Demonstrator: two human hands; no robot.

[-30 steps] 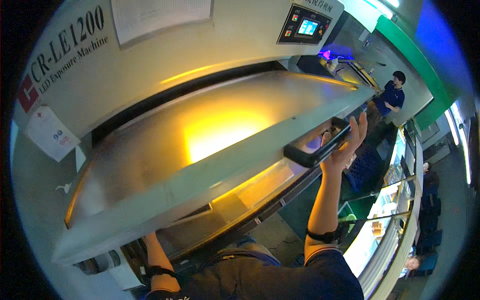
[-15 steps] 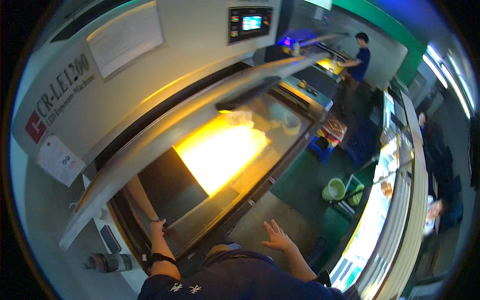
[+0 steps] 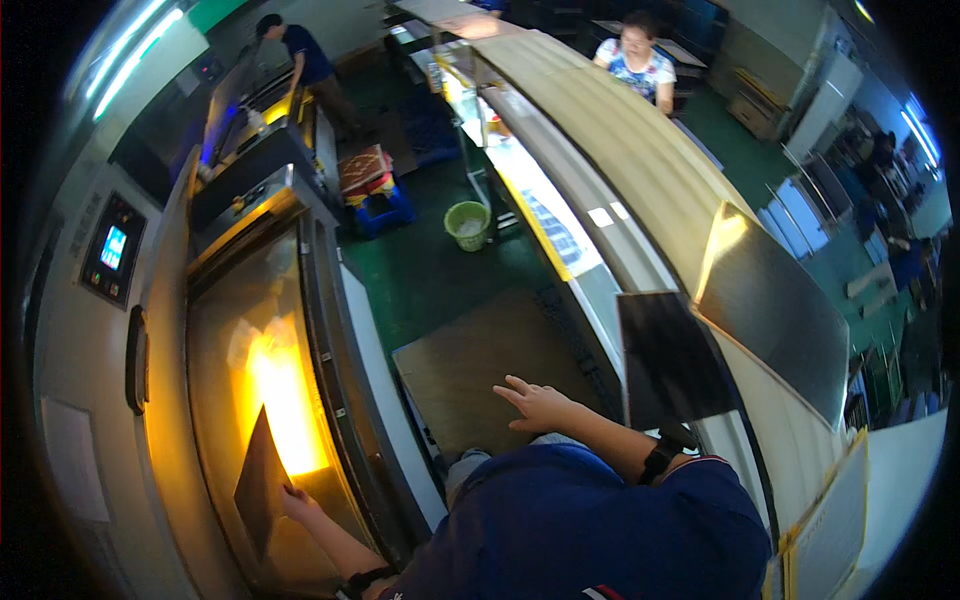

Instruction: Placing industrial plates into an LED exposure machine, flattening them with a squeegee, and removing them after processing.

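Step in hand, as I read it: handling the dark sheet [image 3: 258, 485] at the lit machine, lower left of the frame. Lid [image 3: 165, 430] is up along the left side, black handle [image 3: 136, 360] on its outer face.

Grip: left hand [image 3: 299, 504] is closed on the sheet, fingers at its right-hand edge, toward the lower end. No gap visible between fingers and edge; thumb placement too small to tell. Right hand [image 3: 543, 408] is empty, fingers spread, centre of frame, well apart from the sheet, above the brown board [image 3: 490, 360].

Sheet vs grip: most of it lies left of and above the fingers in the frame, so it's held off-centre. It's tilted over the glass bed [image 3: 215, 325], its upper part overlapping the bright yellow glow [image 3: 285, 400]. Can't tell whether the far edge touches the glass.

Next move, my judgement: calls for a firm edge pinch and a level, slow wrist, sheet kept off the lid and the bed's frame [image 3: 345, 440]. One-sided hold could let it sag or swing; the free right hand could steady the other edge.
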